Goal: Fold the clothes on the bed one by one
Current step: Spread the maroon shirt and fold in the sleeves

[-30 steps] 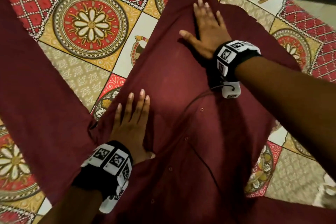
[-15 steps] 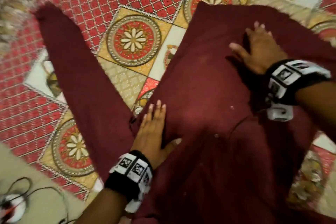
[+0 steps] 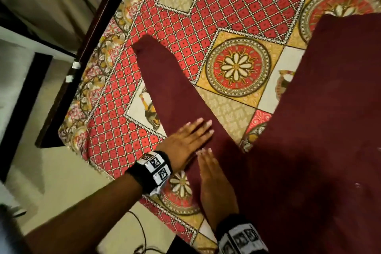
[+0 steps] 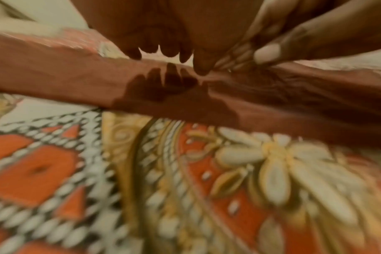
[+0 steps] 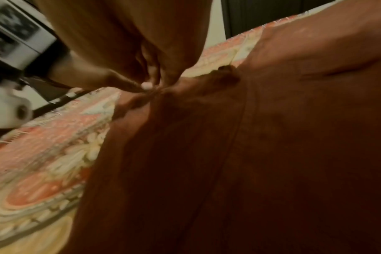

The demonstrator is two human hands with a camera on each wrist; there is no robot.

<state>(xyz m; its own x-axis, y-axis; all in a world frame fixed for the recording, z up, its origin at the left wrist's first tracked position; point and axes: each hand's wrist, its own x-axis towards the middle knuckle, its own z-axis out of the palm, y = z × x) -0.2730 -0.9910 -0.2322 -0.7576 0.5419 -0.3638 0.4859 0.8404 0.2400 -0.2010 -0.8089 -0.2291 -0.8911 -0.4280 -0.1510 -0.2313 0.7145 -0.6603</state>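
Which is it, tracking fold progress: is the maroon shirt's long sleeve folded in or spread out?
Spread out: the maroon sleeve lies straight across the patterned bedsheet.

A: The head camera is looking steeply down from above at the bedspread (image 3: 206, 18) and the maroon garment (image 3: 329, 109).

B: Both wrist cameras are sitting low, close, facing along the fingers; all three are sharing its sleeve (image 3: 165, 88).
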